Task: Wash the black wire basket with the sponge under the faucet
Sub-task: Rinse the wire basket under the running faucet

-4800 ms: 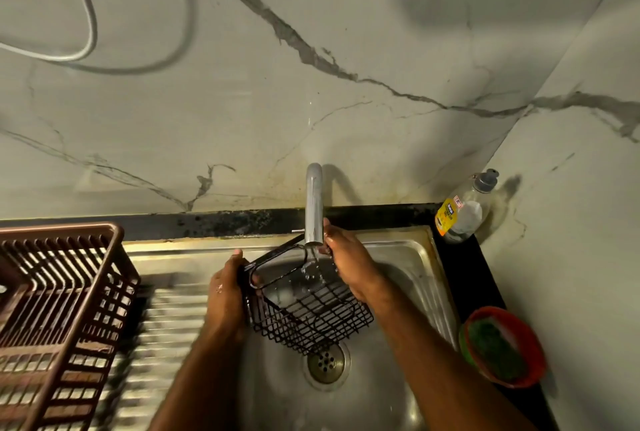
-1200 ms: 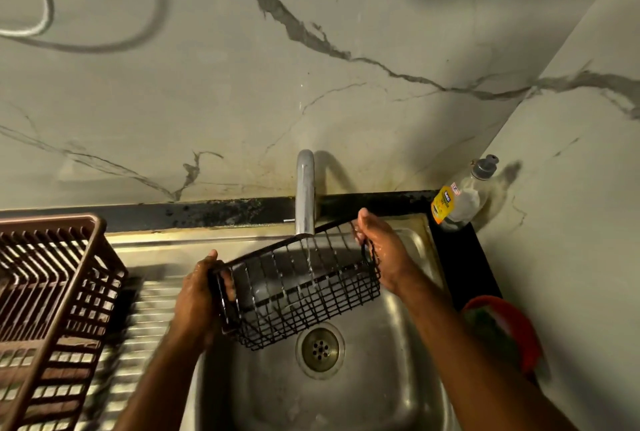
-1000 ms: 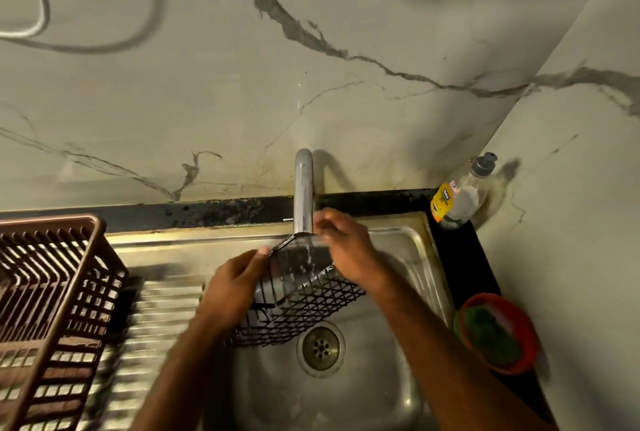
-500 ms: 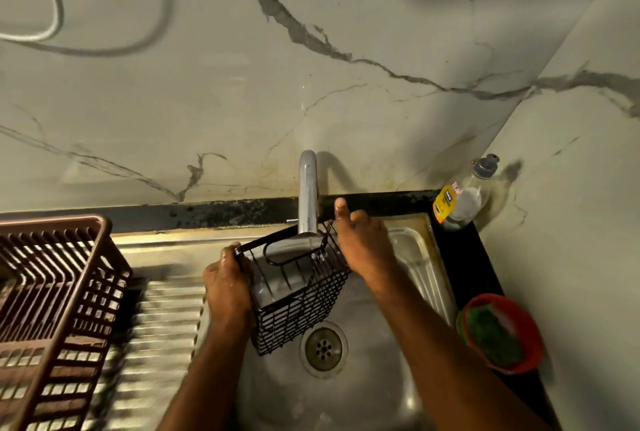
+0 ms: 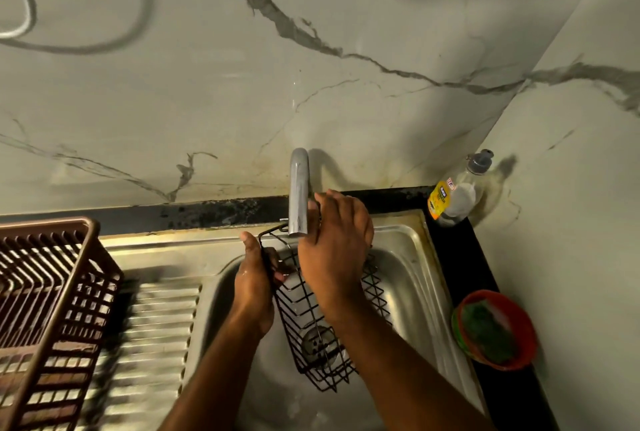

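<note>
The left hand (image 5: 254, 287) is gripping the black wire basket (image 5: 322, 323) by its left rim wire, thumb curling over the wire near the top corner. The right hand (image 5: 334, 250) is lying across the basket's upper part with fingers fairly straight and pointing toward twelve o'clock, fingertips beside the faucet (image 5: 299, 193) spout; whether it is pinching any wire underneath the palm cannot be told. The basket is hanging tilted over the steel sink (image 5: 412, 271), its top corner just under the spout at twelve o'clock and its lower end reaching toward six o'clock, in front of the drain (image 5: 317, 344), which is showing through the mesh. No water stream is clearly showing.

At three o'clock from the basket, on the black counter ledge, a red bowl (image 5: 519, 330) is holding a green sponge (image 5: 488, 332), well apart from both hands. At one o'clock, in the corner, a dish soap bottle (image 5: 453, 196) is standing upright. At nine o'clock, a brown plastic rack (image 5: 48, 295) is sitting on the ribbed drainboard (image 5: 156, 323).
</note>
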The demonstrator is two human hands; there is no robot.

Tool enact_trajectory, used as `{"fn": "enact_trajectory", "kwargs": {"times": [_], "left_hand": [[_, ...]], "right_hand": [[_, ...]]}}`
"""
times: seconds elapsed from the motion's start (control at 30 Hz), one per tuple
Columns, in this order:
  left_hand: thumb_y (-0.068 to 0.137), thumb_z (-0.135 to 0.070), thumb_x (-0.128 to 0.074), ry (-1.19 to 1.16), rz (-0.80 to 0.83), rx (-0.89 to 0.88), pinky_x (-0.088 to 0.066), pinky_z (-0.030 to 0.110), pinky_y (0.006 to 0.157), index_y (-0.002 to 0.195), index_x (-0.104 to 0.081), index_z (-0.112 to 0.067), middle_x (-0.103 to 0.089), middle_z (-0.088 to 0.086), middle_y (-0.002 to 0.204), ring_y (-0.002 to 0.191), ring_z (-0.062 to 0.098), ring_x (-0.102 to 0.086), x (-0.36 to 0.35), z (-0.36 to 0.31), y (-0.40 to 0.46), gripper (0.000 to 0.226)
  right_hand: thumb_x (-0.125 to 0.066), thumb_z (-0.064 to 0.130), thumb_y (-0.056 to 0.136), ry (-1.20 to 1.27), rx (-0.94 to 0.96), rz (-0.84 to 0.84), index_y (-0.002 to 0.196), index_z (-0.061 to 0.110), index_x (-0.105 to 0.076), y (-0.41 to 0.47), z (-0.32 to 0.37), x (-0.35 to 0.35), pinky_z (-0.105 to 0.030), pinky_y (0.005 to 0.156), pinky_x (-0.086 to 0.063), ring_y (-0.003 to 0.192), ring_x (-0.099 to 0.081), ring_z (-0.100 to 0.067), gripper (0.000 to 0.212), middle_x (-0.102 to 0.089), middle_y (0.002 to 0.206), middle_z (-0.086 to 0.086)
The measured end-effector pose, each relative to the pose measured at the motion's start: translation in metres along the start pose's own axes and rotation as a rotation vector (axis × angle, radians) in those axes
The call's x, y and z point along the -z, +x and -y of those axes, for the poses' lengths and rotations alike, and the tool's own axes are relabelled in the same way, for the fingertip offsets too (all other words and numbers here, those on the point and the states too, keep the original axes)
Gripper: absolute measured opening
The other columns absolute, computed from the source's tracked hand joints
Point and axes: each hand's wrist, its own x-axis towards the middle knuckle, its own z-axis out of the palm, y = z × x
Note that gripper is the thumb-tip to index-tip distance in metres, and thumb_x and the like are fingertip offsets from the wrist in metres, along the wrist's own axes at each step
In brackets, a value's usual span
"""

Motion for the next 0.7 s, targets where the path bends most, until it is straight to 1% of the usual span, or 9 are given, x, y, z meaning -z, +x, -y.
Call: {"fn": "enact_trajectory", "kwargs": {"times": [0.07,0.17,0.23,0.27,0.3,0.4,0.53,0.63,0.7], "left_hand": [[0.084,-0.082,-0.042,-0.022,0.011,-0.040,-0.046,0.033,0.059,0.064,-0.049,-0.017,-0.046,0.012,0.065,0.053,0.017,-0.044,0.001,0.002,0.000,0.069],[0.089,-0.075,-0.044,-0.057,-0.109,-0.064,-0.048,0.033,0.057,0.066,-0.053,-0.017,-0.049,0.008,0.057,0.053,0.022,-0.049,-0.004,0.007,-0.002,0.063],[0.080,-0.077,-0.051,-0.092,-0.145,-0.060,-0.052,0.040,0.068,0.077,-0.066,-0.017,-0.067,0.013,0.075,0.070,0.029,-0.063,-0.009,0.010,-0.006,0.063],[0.073,-0.076,-0.053,-0.105,-0.179,-0.044,-0.054,0.042,0.074,0.085,-0.069,-0.017,-0.073,0.012,0.084,0.078,0.028,-0.069,-0.010,0.011,-0.007,0.063],[0.069,-0.075,-0.052,-0.134,-0.210,-0.026,-0.055,0.041,0.074,0.088,-0.069,-0.018,-0.074,0.010,0.084,0.076,0.024,-0.070,-0.011,0.011,-0.007,0.062],[0.072,-0.076,-0.054,-0.193,-0.224,0.035,-0.048,0.031,0.056,0.078,-0.062,-0.022,-0.062,-0.001,0.065,0.054,0.013,-0.057,-0.009,0.010,-0.004,0.054],[0.086,-0.073,-0.059,-0.243,-0.296,0.111,-0.034,0.024,0.040,0.065,-0.051,-0.025,-0.045,-0.007,0.054,0.042,0.009,-0.037,0.010,0.015,0.004,0.052],[0.086,-0.071,-0.061,-0.277,-0.312,0.094,-0.032,0.023,0.040,0.068,-0.050,-0.027,-0.043,-0.009,0.055,0.043,0.007,-0.036,0.016,0.016,0.002,0.049],[0.086,-0.072,-0.062,-0.286,-0.334,0.087,-0.032,0.025,0.043,0.070,-0.052,-0.027,-0.046,-0.008,0.058,0.046,0.009,-0.039,0.017,0.017,0.005,0.049]], "right_hand": [[-0.012,0.055,0.103,0.072,-0.076,0.043,0.136,0.022,-0.056,0.005,0.001,-0.006,-0.045,0.117,-0.027,0.142,-0.033,-0.024,0.064,-0.051,0.148,-0.003],[-0.013,0.063,0.098,0.001,-0.076,0.125,0.156,0.018,-0.031,-0.001,0.011,-0.009,-0.050,0.124,-0.012,0.155,-0.007,-0.029,0.076,-0.023,0.165,-0.012],[-0.011,0.069,0.097,-0.034,-0.003,0.183,0.161,0.015,-0.013,-0.015,0.026,-0.004,-0.050,0.125,-0.003,0.155,0.008,-0.028,0.083,-0.003,0.169,-0.012],[-0.010,0.071,0.097,-0.043,0.052,0.221,0.161,0.014,-0.004,-0.026,0.034,-0.002,-0.049,0.125,0.001,0.155,0.011,-0.027,0.086,0.004,0.169,-0.012],[-0.009,0.071,0.097,-0.052,0.124,0.249,0.161,0.014,0.001,-0.041,0.042,-0.002,-0.049,0.125,0.002,0.155,0.010,-0.028,0.086,0.007,0.168,-0.012],[-0.005,0.065,0.100,-0.055,0.266,0.274,0.161,0.013,0.002,-0.064,0.045,-0.006,-0.046,0.125,-0.003,0.156,-0.001,-0.028,0.080,0.001,0.169,-0.010],[-0.010,0.071,0.096,-0.100,0.074,0.330,0.158,0.013,0.014,-0.022,0.006,-0.013,-0.046,0.126,0.005,0.153,0.019,-0.028,0.089,0.017,0.167,-0.012],[-0.023,0.065,0.099,-0.062,-0.128,0.408,0.158,0.007,0.011,0.007,-0.019,-0.022,-0.048,0.126,-0.005,0.153,0.016,-0.030,0.089,0.011,0.167,-0.015],[-0.028,0.062,0.099,-0.082,-0.096,0.400,0.158,0.004,0.008,0.004,-0.016,-0.021,-0.048,0.126,-0.006,0.153,0.015,-0.031,0.090,0.010,0.167,-0.017]]}}
